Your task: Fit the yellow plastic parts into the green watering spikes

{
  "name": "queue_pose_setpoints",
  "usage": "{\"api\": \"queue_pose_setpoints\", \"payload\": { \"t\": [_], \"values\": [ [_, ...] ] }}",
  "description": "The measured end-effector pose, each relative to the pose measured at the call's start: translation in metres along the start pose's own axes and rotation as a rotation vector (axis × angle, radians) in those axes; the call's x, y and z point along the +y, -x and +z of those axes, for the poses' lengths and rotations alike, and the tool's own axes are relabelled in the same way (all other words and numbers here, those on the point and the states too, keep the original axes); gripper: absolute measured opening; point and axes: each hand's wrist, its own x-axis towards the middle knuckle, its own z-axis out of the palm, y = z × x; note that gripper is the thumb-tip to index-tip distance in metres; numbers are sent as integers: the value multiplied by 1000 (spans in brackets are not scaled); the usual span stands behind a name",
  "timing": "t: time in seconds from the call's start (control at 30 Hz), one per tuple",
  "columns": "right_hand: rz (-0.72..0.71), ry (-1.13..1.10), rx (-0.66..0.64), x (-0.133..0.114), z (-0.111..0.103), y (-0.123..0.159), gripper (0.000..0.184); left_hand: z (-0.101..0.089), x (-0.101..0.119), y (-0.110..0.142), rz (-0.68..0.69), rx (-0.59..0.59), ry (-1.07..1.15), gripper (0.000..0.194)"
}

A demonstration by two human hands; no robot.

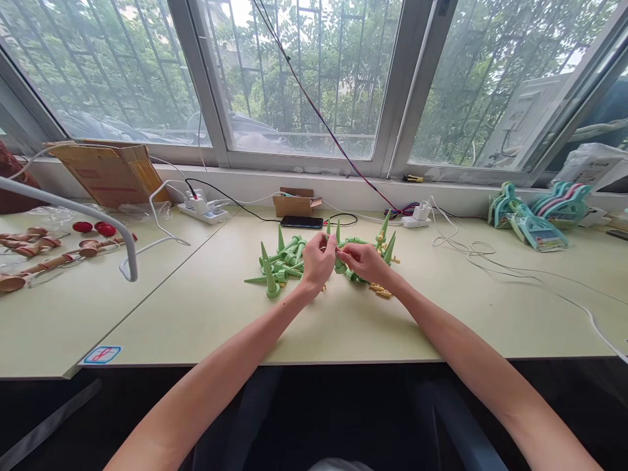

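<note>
Over the table (196, 307), left hand (318, 260) and right hand (366, 260) grips clamp a cone (339, 265), long axis seemingly vertical, tip up.

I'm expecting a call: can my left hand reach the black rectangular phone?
Probably yes: the phone lies uncovered just beyond your left hand, though that hand looks busy among green plastic cones.

From where I stand, the green spikes (293, 254), tapered with wide collars, form a loose pile, most lying on their sides. One front spike (270, 278) stands tip-up on its collar. At the right, further spikes (389, 250) point upward among small yellow fittings (381, 290), several lying flat. A central green piece (339, 264) is partly hidden.
</note>
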Motion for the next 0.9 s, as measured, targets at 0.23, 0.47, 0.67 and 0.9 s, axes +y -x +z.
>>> {"api": "queue_pose_setpoints", "payload": {
  "t": [0.23, 0.47, 0.67, 0.9],
  "values": [
    [4, -1, -2, 0, 0, 0, 42, 1, 0, 0, 0, -1, -9, 31],
    [-20, 15, 4, 5, 2, -1, 41, 2, 1, 1, -3, -21, -10, 28],
    [-27, 29, -1, 7, 3, -1, 42, 1, 1, 1, -1, -22, -24, 29],
    [-36, 30, -6, 7, 3, -1, 41, 1, -1, 2, 10, -40, -21, 30]
  ]
}}
